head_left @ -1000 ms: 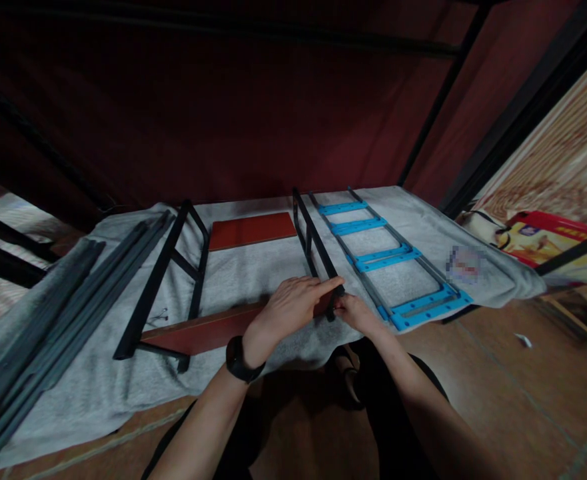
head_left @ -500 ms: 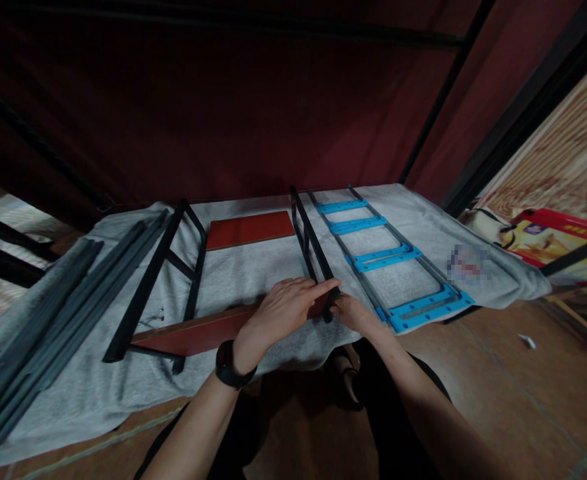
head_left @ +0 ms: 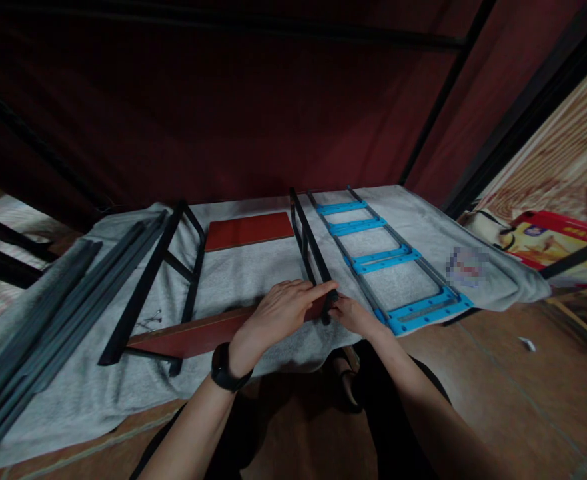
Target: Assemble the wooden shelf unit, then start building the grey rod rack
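Grey cloth, hands gripping black frame

Black frame: metal ladder-shaped side piece, standing on its long edge on the grey cloth, running from its near end at the hands toward 12 o'clock
Red board: long reddish-brown panel, on edge and slightly tilted, stretching from the frame's near end toward 9 o'clock; its right end meets the frame under the hands
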`<state>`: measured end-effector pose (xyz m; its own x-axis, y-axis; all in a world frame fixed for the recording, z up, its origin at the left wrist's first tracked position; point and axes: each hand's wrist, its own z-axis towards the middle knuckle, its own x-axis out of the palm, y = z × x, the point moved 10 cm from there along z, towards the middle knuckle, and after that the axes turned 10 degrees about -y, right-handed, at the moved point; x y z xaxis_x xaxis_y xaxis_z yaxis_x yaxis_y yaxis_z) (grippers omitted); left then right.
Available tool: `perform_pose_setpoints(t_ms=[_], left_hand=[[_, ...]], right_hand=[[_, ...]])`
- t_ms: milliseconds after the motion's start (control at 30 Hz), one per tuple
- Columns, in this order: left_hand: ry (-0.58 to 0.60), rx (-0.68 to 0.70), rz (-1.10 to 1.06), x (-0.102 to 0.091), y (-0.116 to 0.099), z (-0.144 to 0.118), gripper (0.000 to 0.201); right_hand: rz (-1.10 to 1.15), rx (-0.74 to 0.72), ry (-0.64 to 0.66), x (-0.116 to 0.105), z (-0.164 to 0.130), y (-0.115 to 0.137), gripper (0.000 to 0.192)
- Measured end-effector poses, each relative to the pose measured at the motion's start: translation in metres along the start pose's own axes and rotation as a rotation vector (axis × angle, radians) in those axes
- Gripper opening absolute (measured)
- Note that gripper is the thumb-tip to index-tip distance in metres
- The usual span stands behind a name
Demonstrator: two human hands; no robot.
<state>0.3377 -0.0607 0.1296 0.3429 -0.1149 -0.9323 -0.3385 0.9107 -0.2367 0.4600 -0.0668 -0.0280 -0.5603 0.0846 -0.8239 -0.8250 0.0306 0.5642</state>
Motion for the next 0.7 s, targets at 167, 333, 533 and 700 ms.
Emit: perform_pose_setpoints(t_ms=[167, 333, 533, 700], left_hand=[[0.004, 0.003, 0.008, 0.0017, 0.0, 0.0002, 0.068], [0.011, -0.004, 0.016, 0.0017, -0.0001, 0.0002, 0.067], [-0.007, -0.01, -0.005, -0.0002, -0.0006, -0.0003, 0.068], [-0.035, -0.023, -0.028, -0.0036, 0.0034, -0.0008, 0.07]], right_hand=[[-0.025, 0.029, -0.008, 0.0003, -0.0002, 0.0037, 0.022], [-0.011, 0.005, 0.004, 0.0016, 0.0, 0.0066, 0.025], [0.004, 0.045, -0.02, -0.0029, -0.0002, 0.0006, 0.02], [-0.002, 0.01, -0.023, -0.0044, 0.0005, 0.005, 0.018]])
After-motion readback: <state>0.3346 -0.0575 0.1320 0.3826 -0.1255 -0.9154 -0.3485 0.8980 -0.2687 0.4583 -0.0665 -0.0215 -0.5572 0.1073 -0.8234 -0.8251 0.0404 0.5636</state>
